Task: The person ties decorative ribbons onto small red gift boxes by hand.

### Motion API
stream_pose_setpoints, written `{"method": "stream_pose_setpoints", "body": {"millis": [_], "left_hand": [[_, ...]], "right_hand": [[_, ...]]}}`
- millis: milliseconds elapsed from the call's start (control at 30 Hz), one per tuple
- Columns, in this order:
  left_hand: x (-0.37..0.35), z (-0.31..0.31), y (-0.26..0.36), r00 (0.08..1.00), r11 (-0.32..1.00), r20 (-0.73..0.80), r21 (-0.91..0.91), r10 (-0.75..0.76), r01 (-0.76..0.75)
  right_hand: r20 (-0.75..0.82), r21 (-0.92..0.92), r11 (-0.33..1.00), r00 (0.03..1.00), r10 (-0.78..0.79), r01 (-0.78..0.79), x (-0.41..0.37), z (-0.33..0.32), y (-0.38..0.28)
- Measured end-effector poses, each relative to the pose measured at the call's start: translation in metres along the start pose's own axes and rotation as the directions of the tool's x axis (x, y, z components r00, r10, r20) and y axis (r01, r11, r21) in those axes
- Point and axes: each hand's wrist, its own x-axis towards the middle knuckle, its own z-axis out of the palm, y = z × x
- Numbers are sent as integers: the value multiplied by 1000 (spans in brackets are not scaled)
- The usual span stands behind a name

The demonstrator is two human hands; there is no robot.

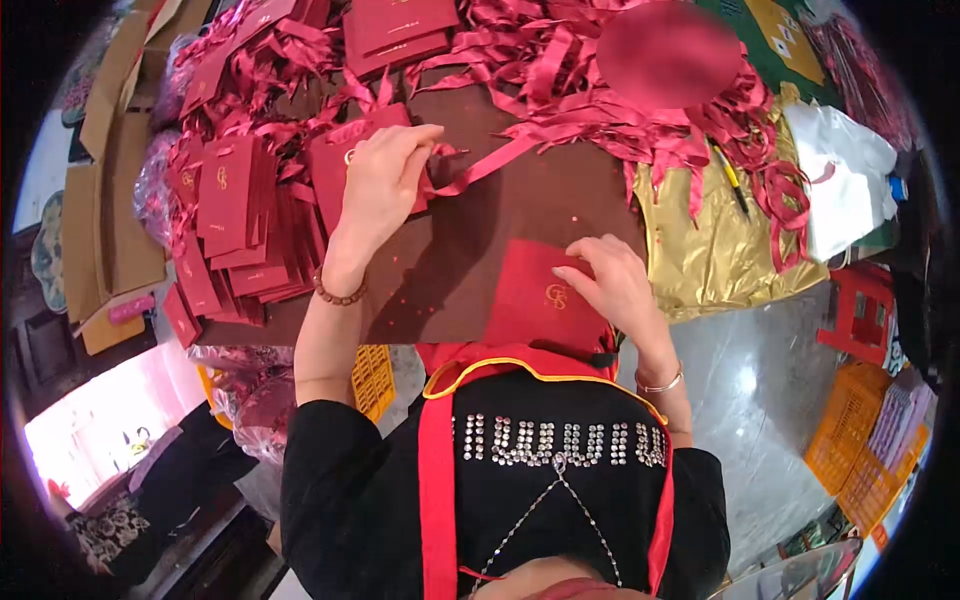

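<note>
While the right hand curves open (left hand: grip unclear), grey floor flanks the table.

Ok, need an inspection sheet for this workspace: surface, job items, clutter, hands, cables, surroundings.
Surface: brown tabletop, small red specks scattered
Job items: gold-emblem red bag at near edge; ribboned red bag by left hand
Clutter: pink ribbon heap at far side; red bag stacks at left; yellow-and-black pen on gold sheet, right
Hands: left hand over ribboned bag, grip unclear; right hand at emblem bag, fingers apart
Cables: nothing seen
Surroundings: cardboard left; red stool, orange crates right
</note>
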Motion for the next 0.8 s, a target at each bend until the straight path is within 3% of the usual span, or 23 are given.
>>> {"method": "stream_pose_setpoints", "body": {"millis": [33,100,133,200,267,367,533,567,600,633,667,733,800], "left_hand": [[-2,-1,-5,1000,1000,-2,7,-10,10],[-3,1,-11,999,938,13,344,-43,36],[-2,5,-13,999,937,10,345,-49,43],[2,18,-18,998,852,-55,524,43,-8],[7,34,-28,998,837,-38,546,42,-15],[12,52,-37,990,725,116,675,82,-140],[8,54,-42,980,767,90,611,179,-196],[7,48,-38,997,922,15,378,80,-79],[4,44,-39,999,993,-31,110,-44,48],[1,42,-46,983,983,-6,-7,-184,184],[-2,42,-44,982,982,0,-7,-188,188],[-4,39,-34,989,925,-119,379,87,-36],[-5,46,-28,995,903,-70,428,76,-39]], "right_hand": [[17,-15,1000,1000,-19,20,0,1,4],[20,-4,1000,999,-28,28,3,2,3],[16,1,1000,999,-29,29,4,1,3],[73,29,999,997,-14,12,9,0,2],[146,114,992,989,34,-51,12,0,1],[167,211,975,986,32,-67,13,6,14],[176,272,952,980,95,-141,12,2,17],[194,293,943,975,105,-160,12,2,17],[213,312,933,970,113,-178,13,1,17],[235,326,920,962,143,-216,13,2,17],[240,329,918,960,146,-222,14,2,17],[247,304,929,959,137,-211,15,3,17],[287,292,927,946,149,-234,17,2,16]]}}
